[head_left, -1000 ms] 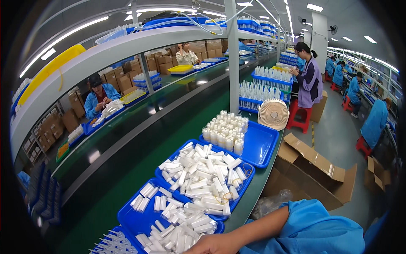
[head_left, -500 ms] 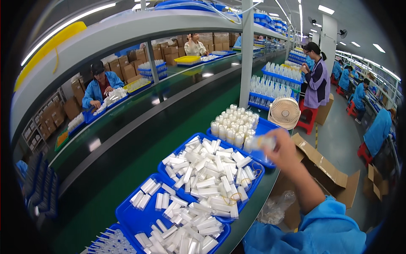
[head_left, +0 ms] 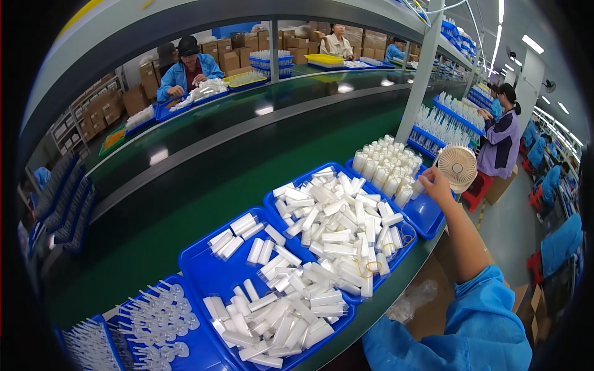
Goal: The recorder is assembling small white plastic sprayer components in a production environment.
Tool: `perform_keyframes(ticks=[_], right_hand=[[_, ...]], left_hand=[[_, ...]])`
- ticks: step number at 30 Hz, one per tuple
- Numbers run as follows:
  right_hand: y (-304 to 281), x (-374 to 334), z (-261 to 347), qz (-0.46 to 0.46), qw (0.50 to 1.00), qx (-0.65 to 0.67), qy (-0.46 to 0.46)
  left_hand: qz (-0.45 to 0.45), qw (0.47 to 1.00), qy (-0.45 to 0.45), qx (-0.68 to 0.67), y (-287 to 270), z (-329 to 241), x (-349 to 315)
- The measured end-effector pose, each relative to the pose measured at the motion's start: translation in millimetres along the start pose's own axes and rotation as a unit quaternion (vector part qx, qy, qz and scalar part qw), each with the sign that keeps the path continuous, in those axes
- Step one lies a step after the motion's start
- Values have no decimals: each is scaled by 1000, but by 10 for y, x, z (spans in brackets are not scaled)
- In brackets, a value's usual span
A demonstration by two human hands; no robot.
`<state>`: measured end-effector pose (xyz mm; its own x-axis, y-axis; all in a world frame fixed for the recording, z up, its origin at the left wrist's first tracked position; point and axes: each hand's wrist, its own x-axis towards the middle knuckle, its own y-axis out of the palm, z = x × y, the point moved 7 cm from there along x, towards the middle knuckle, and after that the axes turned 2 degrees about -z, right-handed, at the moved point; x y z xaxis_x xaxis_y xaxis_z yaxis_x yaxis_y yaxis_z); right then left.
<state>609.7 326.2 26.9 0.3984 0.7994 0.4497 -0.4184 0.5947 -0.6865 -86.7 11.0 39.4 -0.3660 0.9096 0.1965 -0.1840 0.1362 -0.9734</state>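
My right hand (head_left: pixel 438 184) reaches over the far blue tray (head_left: pixel 427 216), its thumb and fingers pinched at the top of a clear-wrapped white bundle (head_left: pixel 418 187). The fingers partly cover that bundle. It stands at the right end of several upright bundles (head_left: pixel 387 162) of the same kind, packed together in the tray. Nearer to me, a second blue tray (head_left: pixel 270 199) is heaped with loose white strips in clear sleeves (head_left: pixel 337 216). A third blue tray (head_left: pixel 195 260) holds more of these sleeved strips (head_left: pixel 291 324). My left hand is out of view.
A beige fan (head_left: pixel 456 168) stands just beyond my right hand. At lower left, a blue tray holds clear stemmed plastic pieces (head_left: pixel 164 321). A green conveyor belt (head_left: pixel 204 204) runs beyond the trays, with co-workers across it. A metal post (head_left: pixel 424 80) rises behind the bundles.
My right hand has carried the bundle down to the right end of the group in the far tray. The view has swung left, bringing more of the lower-left tray in.
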Motion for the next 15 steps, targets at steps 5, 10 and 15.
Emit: perform_keyframes(ticks=[5, 10, 15], right_hand=[[71, 153, 119, 7, 999, -3, -44], [169, 253, -30, 96, 993, 54, 38], [110, -247, 1497, 37, 938, -225, -262]], left_hand=[[-33, 997, 38, -51, -47, -35, 38], [-42, 993, 85, -69, -10, -45, 218], [-27, 996, 66, -61, 94, 31, 243]])
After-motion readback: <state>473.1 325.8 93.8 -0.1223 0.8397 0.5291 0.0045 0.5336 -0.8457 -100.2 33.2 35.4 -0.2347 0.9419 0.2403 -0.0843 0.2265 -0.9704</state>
